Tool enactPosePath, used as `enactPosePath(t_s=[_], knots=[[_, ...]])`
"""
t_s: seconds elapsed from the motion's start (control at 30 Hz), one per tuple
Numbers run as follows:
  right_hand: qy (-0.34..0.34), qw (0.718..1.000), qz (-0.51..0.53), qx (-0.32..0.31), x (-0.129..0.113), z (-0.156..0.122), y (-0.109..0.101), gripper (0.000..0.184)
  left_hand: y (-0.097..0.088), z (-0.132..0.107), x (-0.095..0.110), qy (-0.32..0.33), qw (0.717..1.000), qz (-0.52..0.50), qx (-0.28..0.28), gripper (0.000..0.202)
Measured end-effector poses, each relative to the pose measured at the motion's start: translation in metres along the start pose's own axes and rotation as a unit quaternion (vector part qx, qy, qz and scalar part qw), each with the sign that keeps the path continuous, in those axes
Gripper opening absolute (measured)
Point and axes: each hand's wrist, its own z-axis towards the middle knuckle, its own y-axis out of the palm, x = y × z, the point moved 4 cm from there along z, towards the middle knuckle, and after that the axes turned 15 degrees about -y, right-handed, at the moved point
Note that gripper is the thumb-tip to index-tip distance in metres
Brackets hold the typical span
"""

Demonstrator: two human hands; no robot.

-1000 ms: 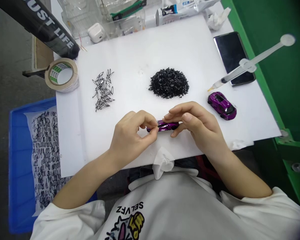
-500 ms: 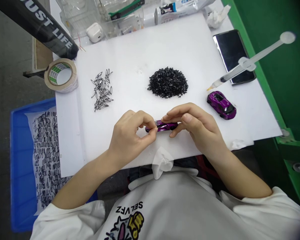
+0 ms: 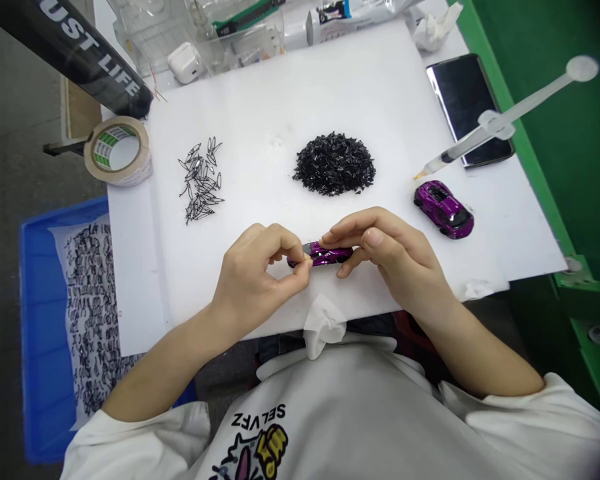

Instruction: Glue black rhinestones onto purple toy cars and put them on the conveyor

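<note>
A small purple toy car (image 3: pixel 325 254) lies on its side or tilted on the white board, between my two hands. My left hand (image 3: pixel 260 267) is closed in a pinch, thumb and index fingertips together against the car's left end. Whatever is between those tips is too small or hidden to name. With bent fingers on the car's right part, my right hand (image 3: pixel 393 250) grips it. Beyond my hands sits a heap of small shiny black pieces (image 3: pixel 334 164). Thin black-edged clear pieces (image 3: pixel 201 183) are scattered to the left.
A second purple toy car (image 3: pixel 445 210) rests at right, near a syringe (image 3: pixel 473 143) lying across a phone (image 3: pixel 467 107). Tape roll (image 3: pixel 117 152) and dark cylinder (image 3: pixel 95 60) stand left. A white earbud case (image 3: pixel 185 63) is at the back. Crumpled tissue (image 3: pixel 325 323) lies at the front edge.
My left fingertips have shifted slightly down and left along the car, showing more of its top. The right hand keeps its grip. The view has moved a little.
</note>
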Motion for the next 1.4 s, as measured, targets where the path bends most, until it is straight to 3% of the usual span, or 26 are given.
enactPosePath(t_s=[0.17,0.57,0.83,1.0,1.1,1.2,1.27,1.4], knots=[[0.005,1.0,0.001,-0.002,0.001,0.0,0.0,0.022,-0.001,0.0,-0.004,-0.015,0.999,-0.035,-0.005,0.019],[0.015,1.0,-0.006,-0.01,0.0,-0.001,0.0,0.024,0.001,0.001,0.001,-0.006,1.0,0.018,-0.012,0.021],[0.025,0.999,-0.001,-0.034,0.004,-0.007,0.0,0.022,0.008,-0.001,0.005,-0.011,0.996,0.042,-0.076,0.02],[0.001,0.993,-0.091,-0.079,-0.002,-0.012,0.001,0.014,0.016,-0.006,0.004,-0.036,0.991,0.08,-0.102,0.015],[-0.1,0.957,-0.247,-0.112,-0.012,-0.01,0.002,0.018,0.017,-0.006,0.001,-0.054,0.989,0.094,-0.1,0.019],[-0.177,0.882,-0.409,-0.155,-0.015,-0.007,0.008,0.025,0.017,-0.005,-0.002,-0.062,0.988,0.09,-0.106,0.022],[-0.179,0.851,-0.462,-0.172,-0.011,-0.005,0.012,0.026,0.016,-0.004,-0.004,-0.063,0.989,0.082,-0.102,0.022],[-0.175,0.834,-0.496,-0.169,-0.006,-0.005,0.016,0.022,0.013,-0.007,-0.01,-0.074,0.99,0.042,-0.112,0.026]])
